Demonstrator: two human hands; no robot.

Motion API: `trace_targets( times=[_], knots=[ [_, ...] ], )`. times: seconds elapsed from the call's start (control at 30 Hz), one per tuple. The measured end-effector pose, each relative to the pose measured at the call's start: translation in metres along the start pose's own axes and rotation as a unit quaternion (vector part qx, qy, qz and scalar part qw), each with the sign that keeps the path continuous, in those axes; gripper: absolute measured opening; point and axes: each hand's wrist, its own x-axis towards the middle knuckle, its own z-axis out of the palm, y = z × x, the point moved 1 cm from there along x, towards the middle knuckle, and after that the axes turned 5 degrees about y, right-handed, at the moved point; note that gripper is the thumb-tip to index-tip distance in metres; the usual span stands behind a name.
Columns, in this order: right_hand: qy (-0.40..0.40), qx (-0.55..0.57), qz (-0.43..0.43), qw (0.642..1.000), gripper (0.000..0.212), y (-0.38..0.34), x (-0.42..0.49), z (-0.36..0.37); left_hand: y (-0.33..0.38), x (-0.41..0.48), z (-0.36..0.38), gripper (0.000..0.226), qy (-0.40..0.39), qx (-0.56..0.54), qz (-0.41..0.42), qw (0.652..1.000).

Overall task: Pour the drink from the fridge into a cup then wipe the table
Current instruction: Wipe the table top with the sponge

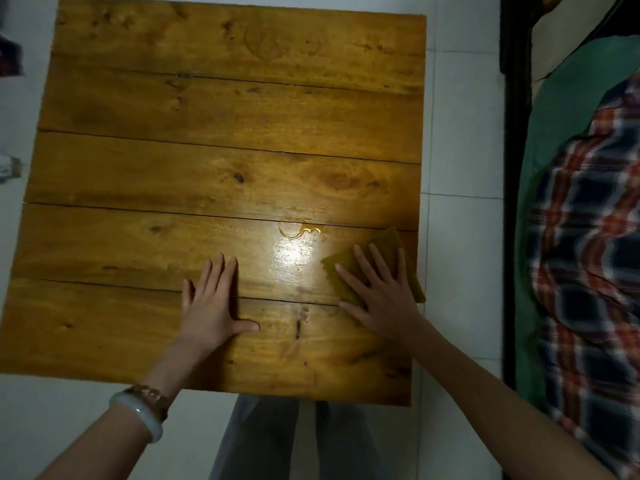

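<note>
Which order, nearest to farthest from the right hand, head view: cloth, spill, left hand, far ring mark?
1. Cloth, under the right hand.
2. Spill, just ahead and to its left.
3. Left hand, flat on the table further left.
4. Ring mark, on the far plank.

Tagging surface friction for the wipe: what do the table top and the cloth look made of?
Table top: wood planks, likely varnished glossy; grain, knots, plank seams and a bright glare show. Cloth under the right hand: olive-brown, matte, soft-edged, probably fabric; weave too blurred to tell.
</note>
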Motion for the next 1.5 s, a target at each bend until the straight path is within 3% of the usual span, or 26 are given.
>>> trace_targets(
  times=[0.27, 0.73, 0.87, 1.0, 1.13, 1.27, 1.5],
  knots=[
    [0.017, -0.009, -0.145, 0.989, 0.065, 0.006, 0.028, 0.003, 0.000, 0.000, -0.004, 0.135, -0.020, -0.023, -0.004, 1.000],
    [0.042, -0.011, -0.130, 0.991, 0.058, -0.084, 0.188, 0.002, -0.003, -0.001, 0.000, 0.140, -0.003, -0.092, -0.007, 0.996],
    [0.040, -0.036, -0.147, 0.988, 0.057, -0.075, 0.156, 0.003, -0.003, -0.004, -0.001, 0.140, 0.002, -0.078, -0.003, 0.997],
    [0.008, -0.039, -0.165, 0.985, 0.059, -0.051, 0.065, 0.007, -0.003, -0.003, -0.002, 0.140, 0.001, -0.079, -0.005, 0.997],
    [-0.026, -0.047, -0.224, 0.973, 0.061, -0.029, 0.025, 0.003, -0.005, -0.002, 0.001, 0.139, 0.009, -0.090, -0.003, 0.996],
    [-0.034, -0.051, -0.274, 0.960, 0.060, -0.041, 0.093, -0.001, -0.007, -0.001, 0.000, 0.139, 0.015, -0.090, -0.001, 0.996],
    [-0.018, -0.073, -0.228, 0.971, 0.061, -0.093, 0.204, -0.004, -0.006, -0.006, 0.001, 0.139, 0.015, -0.061, -0.049, 0.997]
  ],
)
